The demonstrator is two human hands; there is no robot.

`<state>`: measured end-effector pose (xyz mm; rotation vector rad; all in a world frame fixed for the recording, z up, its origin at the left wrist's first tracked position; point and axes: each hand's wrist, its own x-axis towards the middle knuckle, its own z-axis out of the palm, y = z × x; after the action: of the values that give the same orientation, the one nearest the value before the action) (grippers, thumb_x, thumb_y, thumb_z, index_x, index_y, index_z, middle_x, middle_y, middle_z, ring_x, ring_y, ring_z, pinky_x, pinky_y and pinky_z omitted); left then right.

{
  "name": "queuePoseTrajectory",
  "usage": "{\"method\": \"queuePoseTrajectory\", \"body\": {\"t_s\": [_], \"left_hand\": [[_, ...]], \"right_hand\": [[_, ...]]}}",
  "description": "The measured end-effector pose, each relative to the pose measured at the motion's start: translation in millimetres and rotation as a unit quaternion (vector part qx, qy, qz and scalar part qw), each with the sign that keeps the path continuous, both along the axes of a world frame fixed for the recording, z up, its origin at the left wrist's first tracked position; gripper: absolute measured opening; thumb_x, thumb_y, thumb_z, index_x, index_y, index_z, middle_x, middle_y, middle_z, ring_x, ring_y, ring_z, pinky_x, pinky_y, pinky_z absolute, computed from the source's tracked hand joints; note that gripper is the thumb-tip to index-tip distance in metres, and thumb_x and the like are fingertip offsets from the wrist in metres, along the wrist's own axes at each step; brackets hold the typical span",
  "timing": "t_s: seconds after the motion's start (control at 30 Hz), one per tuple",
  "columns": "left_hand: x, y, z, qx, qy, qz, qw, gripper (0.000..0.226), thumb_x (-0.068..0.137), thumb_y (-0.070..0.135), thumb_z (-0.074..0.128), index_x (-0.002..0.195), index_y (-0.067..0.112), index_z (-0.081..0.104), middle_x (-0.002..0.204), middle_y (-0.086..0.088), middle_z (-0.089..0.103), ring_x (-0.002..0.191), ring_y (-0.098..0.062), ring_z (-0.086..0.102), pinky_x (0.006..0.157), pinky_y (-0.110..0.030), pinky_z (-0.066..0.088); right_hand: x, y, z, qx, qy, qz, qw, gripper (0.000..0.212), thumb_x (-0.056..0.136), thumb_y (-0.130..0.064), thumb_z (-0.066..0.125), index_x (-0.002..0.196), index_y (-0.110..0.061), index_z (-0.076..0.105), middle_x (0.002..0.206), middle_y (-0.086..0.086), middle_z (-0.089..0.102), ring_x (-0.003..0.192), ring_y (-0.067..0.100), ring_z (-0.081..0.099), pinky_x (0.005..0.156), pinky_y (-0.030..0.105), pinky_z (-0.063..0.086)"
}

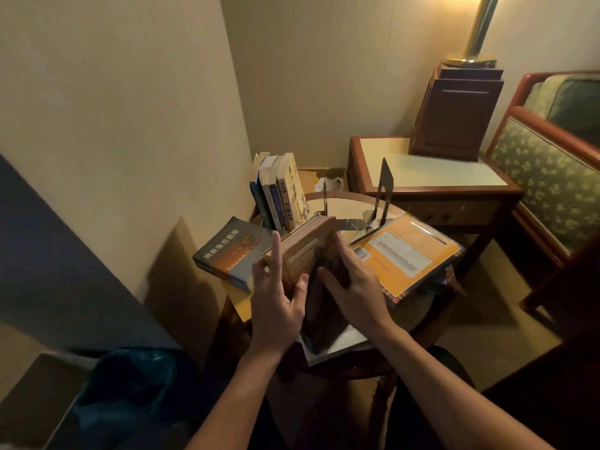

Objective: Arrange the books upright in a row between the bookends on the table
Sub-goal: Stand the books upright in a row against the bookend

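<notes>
Tan book and dark book held up in both hands, on the near side of the tall bookend.

The round table carries the tall bookend upright at its far right. The orange book lies flat just in front of that bookend. A row of books stands well to the bookend's left and leans a little. A blue-and-orange book lies flat farther left and nearer. The tan book tilts toward the bookend, and the dark book stands against its near face. The left hand grips the tan book, thumb on the cover and forefinger straight up its left side. The right hand clasps the dark book, fingers over its top edge and thumb on its face.
</notes>
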<state>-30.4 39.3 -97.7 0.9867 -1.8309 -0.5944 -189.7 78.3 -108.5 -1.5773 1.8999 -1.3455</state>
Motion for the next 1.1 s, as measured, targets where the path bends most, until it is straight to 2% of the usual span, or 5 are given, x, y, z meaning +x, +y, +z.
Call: {"method": "queuePoseTrajectory", "body": {"t_s": [0.27, 0.47, 0.53, 0.67, 1.1], "left_hand": [[-21, 17, 32, 0.1, 0.11, -0.04, 0.988, 0.051, 0.1, 0.049, 0.042, 0.142, 0.02, 0.053, 0.134, 0.009, 0.06, 0.123, 0.002, 0.054, 0.096, -0.034, 0.055], [-36, 39, 38, 0.209, 0.17, -0.129, 0.954, 0.046, 0.103, 0.043, 0.03, 0.136, 0.028, 0.058, 0.129, 0.022, 0.06, 0.125, 0.005, 0.051, 0.102, -0.019, 0.044], [-41, 47, 39, 0.257, 0.167, -0.142, 0.941, 0.05, 0.102, 0.059, 0.024, 0.133, 0.04, 0.058, 0.132, 0.021, 0.058, 0.129, 0.002, 0.049, 0.112, -0.034, 0.039], [-50, 64, 41, 0.346, 0.185, -0.171, 0.904, 0.024, 0.107, 0.042, 0.028, 0.105, 0.052, 0.05, 0.107, 0.028, 0.053, 0.1, 0.013, 0.055, 0.085, -0.004, 0.042], [-80, 65, -6, 0.263, 0.009, -0.264, 0.928, 0.059, 0.1, 0.067, 0.023, 0.155, 0.045, 0.02, 0.164, 0.021, 0.015, 0.151, 0.001, 0.005, 0.125, -0.039, 0.011]], "right_hand": [[4, 13, 29, -0.01, -0.115, -0.016, 0.993, 0.069, 0.095, -0.061, 0.049, 0.155, -0.051, 0.016, 0.165, -0.002, 0.026, 0.147, 0.024, 0.032, 0.111, 0.05, 0.044], [-4, 39, 51, 0.013, -0.188, -0.025, 0.982, 0.057, 0.096, -0.055, 0.043, 0.151, -0.054, 0.027, 0.163, -0.005, 0.027, 0.151, 0.02, 0.023, 0.118, 0.046, 0.036], [-10, 48, 58, 0.023, -0.212, -0.016, 0.977, 0.053, 0.099, -0.045, 0.046, 0.151, -0.048, 0.033, 0.16, -0.006, 0.033, 0.146, 0.016, 0.031, 0.109, 0.035, 0.046], [-17, 62, 70, 0.052, -0.227, -0.02, 0.972, 0.045, 0.106, -0.025, 0.044, 0.148, -0.041, 0.045, 0.146, -0.009, 0.038, 0.126, 0.006, 0.04, 0.078, 0.012, 0.053], [-37, 80, 85, 0.174, -0.042, -0.067, 0.982, 0.054, 0.101, -0.038, 0.054, 0.151, -0.048, 0.034, 0.163, 0.006, 0.028, 0.148, 0.028, 0.027, 0.112, 0.034, 0.034]]}}
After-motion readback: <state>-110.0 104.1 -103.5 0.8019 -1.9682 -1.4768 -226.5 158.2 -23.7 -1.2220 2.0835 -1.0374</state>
